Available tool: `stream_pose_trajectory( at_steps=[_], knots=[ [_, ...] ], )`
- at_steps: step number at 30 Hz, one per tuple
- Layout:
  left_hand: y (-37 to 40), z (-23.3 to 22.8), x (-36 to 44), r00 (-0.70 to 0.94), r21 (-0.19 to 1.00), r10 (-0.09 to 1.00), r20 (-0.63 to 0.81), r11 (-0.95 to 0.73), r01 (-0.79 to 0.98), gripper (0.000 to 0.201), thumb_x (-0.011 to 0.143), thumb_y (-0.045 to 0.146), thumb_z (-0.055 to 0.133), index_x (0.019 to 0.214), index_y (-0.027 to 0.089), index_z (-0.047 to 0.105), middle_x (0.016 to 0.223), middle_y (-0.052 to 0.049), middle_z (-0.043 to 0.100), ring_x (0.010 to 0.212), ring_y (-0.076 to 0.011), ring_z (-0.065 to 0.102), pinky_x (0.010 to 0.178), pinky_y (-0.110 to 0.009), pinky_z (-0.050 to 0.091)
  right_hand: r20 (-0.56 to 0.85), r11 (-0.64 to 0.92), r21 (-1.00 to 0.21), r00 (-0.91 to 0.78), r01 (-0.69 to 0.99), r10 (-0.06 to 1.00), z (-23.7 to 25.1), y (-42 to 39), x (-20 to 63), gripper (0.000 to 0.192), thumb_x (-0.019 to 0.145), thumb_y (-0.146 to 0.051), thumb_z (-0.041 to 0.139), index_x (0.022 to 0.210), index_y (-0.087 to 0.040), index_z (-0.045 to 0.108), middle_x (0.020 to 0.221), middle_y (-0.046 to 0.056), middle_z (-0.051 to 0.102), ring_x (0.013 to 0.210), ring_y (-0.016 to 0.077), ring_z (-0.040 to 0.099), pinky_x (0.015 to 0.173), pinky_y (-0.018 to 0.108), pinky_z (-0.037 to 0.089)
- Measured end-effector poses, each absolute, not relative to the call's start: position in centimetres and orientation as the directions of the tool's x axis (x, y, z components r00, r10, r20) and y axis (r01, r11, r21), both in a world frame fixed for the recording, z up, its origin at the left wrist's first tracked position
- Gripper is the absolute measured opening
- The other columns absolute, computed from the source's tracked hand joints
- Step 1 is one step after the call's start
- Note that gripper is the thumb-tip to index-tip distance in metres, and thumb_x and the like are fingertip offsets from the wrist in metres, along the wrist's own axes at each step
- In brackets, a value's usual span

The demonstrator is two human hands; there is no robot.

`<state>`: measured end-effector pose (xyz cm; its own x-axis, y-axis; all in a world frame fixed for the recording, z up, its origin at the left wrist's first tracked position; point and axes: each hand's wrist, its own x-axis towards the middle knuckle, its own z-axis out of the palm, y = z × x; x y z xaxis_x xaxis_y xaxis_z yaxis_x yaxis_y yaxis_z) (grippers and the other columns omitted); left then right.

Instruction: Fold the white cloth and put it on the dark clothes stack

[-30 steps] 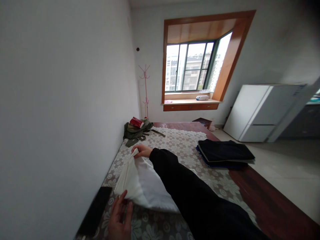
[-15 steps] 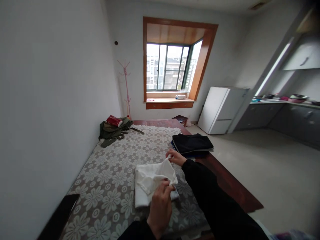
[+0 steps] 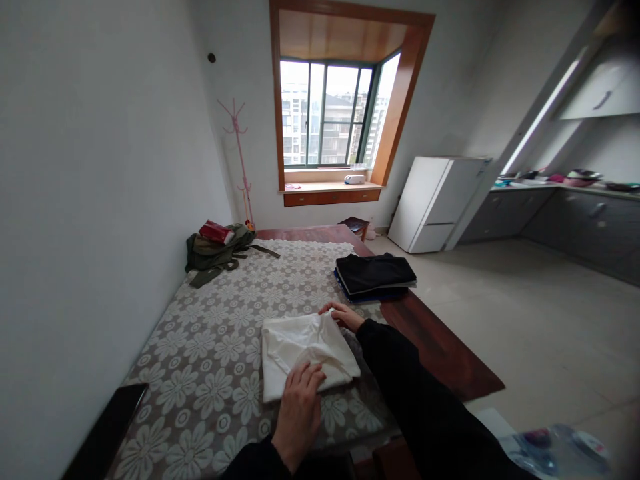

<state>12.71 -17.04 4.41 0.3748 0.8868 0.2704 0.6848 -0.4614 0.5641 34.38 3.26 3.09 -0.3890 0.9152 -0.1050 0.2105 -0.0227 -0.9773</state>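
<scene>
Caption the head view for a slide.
Both hands, left hand and right hand, press a folded white cloth garment flat on a floral-patterned mattress.

The person wears a black long-sleeved top. The right sleeve (image 3: 420,400) is plain dark cloth, loose and softly creased, and ends at the wrist just beside the white folded cloth (image 3: 305,350). The left sleeve (image 3: 255,460) shows only as a dark cuff below that cloth. Both the left hand (image 3: 299,413) and the right hand (image 3: 343,315) are bare, without gloves, rings or a watch in view.
</scene>
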Motion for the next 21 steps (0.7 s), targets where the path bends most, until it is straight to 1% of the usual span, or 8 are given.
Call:
stream_pose_trajectory(
  at_steps=[3,7,11,14,16,18,20,21],
  knots=[
    [-17.5,4.4,10.8,0.291,0.567,0.919,0.265,-0.392,0.724,0.052,0.076,-0.002,0.046,0.116,0.028,0.064,0.126,-0.001,0.066,0.124,-0.0214,0.053,0.109,-0.043,0.04,-0.094,-0.01,-0.972,-0.349,0.236,0.933,2.5,2.7,34.9,0.053,0.07,-0.048,0.069,0.116,-0.023,0.06,0.107,0.005,0.067,0.091,0.0209,0.063,0.082,0.036,0.05],
    [-18.1,4.3,8.3,0.171,0.559,0.952,0.254,-0.289,0.777,0.05,0.076,-0.003,0.046,0.111,0.028,0.065,0.115,-0.002,0.067,0.115,-0.022,0.056,0.1,-0.04,0.043,-0.042,0.07,-0.942,-0.323,0.328,0.945,2.4,1.5,35.1,0.098,0.061,-0.053,0.083,0.145,-0.024,0.041,0.127,0.01,0.06,0.114,0.0282,0.058,0.104,0.046,0.04],
    [-18.2,4.2,6.4,0.084,0.536,0.971,0.222,-0.193,0.822,0.043,0.077,-0.003,0.044,0.101,0.026,0.066,0.104,-0.002,0.068,0.104,-0.0217,0.059,0.094,-0.038,0.044,0.034,0.269,-0.811,-0.417,0.52,0.908,3.0,-0.4,34.1,0.124,0.055,-0.054,0.087,0.157,-0.024,0.024,0.153,0.018,0.038,0.142,0.0374,0.035,0.115,0.051,0.029],
    [-18.1,4.4,5.6,0.079,0.567,0.974,0.213,-0.189,0.802,0.035,0.08,0.001,0.044,0.096,0.024,0.064,0.099,-0.002,0.066,0.099,-0.0202,0.06,0.092,-0.036,0.045,0.031,0.383,-0.682,-0.498,0.623,0.867,3.6,-2.2,32.9,0.134,0.049,-0.05,0.09,0.159,-0.028,0.017,0.159,0.016,0.029,0.146,0.0397,0.028,0.115,0.053,0.029],
    [-18.0,4.5,5.4,0.083,0.589,0.973,0.216,-0.198,0.784,0.033,0.082,0.002,0.043,0.096,0.024,0.063,0.1,-0.003,0.066,0.099,-0.0201,0.06,0.091,-0.035,0.046,0.049,0.459,-0.612,-0.549,0.644,0.834,3.9,-3.1,32.0,0.131,0.047,-0.045,0.091,0.158,-0.032,0.023,0.161,0.014,0.027,0.144,0.0405,0.031,0.113,0.052,0.032],
    [-18.0,4.6,5.3,0.081,0.589,0.974,0.212,-0.193,0.784,0.034,0.081,0.002,0.043,0.097,0.024,0.064,0.103,-0.003,0.065,0.101,-0.0207,0.06,0.093,-0.036,0.046,0.085,0.512,-0.558,-0.569,0.653,0.818,3.9,-3.7,31.3,0.111,0.048,-0.039,0.091,0.148,-0.033,0.044,0.161,0.011,0.029,0.138,0.0411,0.04,0.111,0.05,0.036],
    [-18.0,4.6,5.2,0.075,0.585,0.977,0.198,-0.179,0.791,0.039,0.078,0.0,0.043,0.099,0.025,0.064,0.105,-0.003,0.065,0.104,-0.0206,0.059,0.096,-0.036,0.045,0.109,0.52,-0.533,-0.556,0.667,0.824,3.8,-3.7,30.8,0.065,0.057,-0.033,0.087,0.12,-0.03,0.069,0.152,0.01,0.043,0.125,0.0374,0.053,0.105,0.046,0.04],
    [-18.0,4.6,5.2,0.075,0.587,0.979,0.189,-0.173,0.791,0.041,0.076,-0.002,0.042,0.1,0.025,0.064,0.105,-0.003,0.065,0.105,-0.0202,0.059,0.096,-0.035,0.044,0.117,0.508,-0.543,-0.539,0.669,0.834,3.6,-3.6,30.6,0.04,0.063,-0.03,0.082,0.102,-0.027,0.073,0.143,0.01,0.053,0.117,0.0338,0.058,0.102,0.044,0.042]
  ],
)
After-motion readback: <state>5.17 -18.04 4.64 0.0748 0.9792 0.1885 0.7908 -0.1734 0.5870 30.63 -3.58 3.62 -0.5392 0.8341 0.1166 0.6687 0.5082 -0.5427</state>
